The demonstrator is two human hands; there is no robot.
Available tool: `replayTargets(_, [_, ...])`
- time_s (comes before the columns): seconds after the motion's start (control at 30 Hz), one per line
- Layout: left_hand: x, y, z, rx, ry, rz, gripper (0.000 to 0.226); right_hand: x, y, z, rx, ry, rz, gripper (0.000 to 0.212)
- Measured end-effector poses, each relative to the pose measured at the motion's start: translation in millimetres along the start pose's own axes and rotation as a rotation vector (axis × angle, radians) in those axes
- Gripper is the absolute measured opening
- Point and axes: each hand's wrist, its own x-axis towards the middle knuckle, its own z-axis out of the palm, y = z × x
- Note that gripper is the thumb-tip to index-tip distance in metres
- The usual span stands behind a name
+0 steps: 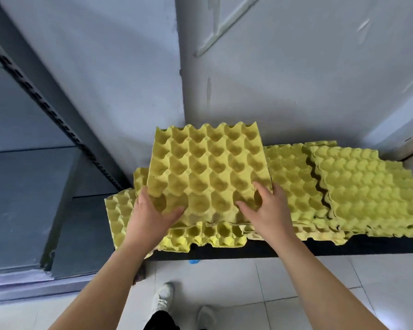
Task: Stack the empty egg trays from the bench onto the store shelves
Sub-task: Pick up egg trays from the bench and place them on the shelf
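A yellow egg tray (208, 167), cups facing up, is tilted above a low dark bench (272, 251). My left hand (150, 217) grips its near left corner, thumb on top. My right hand (267, 210) grips its near right edge. Beneath it lie more yellow trays (200, 236), loosely piled. To the right, stacks of trays (367, 191) lie upside down, bumps up, overlapping each other along the bench.
Grey metal shelving (29, 186) with a slotted upright (57, 115) stands at the left. A pale wall with a corner pillar (272, 67) rises behind the bench. White floor tiles (296, 294) and my shoes (162, 296) show below.
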Motion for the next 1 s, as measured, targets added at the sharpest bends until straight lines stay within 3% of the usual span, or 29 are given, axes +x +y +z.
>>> replayTargets(0.1, [-25,24,-40,-0.063,0.045,0.062,0.078,-15,-23,-36,-0.009,0.073,-0.081,0.073])
replayTargets(0.3, [-79,63,-122,-0.081,0.167,0.179,0.083,-49,-79,-92,-0.033,0.166,-0.215,0.074])
replayTargets(0.43, [-116,85,-174,-0.118,0.305,0.249,0.073,-79,-117,-132,0.026,0.284,-0.32,0.073])
replayTargets(0.57, [-150,99,-225,-0.175,0.432,0.332,0.078,-113,-156,-171,0.073,0.418,-0.413,0.072])
replayTargets(0.73, [-190,85,-285,-0.231,0.535,0.361,0.1,-160,-212,-193,0.092,0.52,-0.51,0.069])
replayTargets(1.0, [-250,16,-389,-0.248,0.676,0.323,0.098,-228,-321,-161,0.172,0.463,-0.651,0.069])
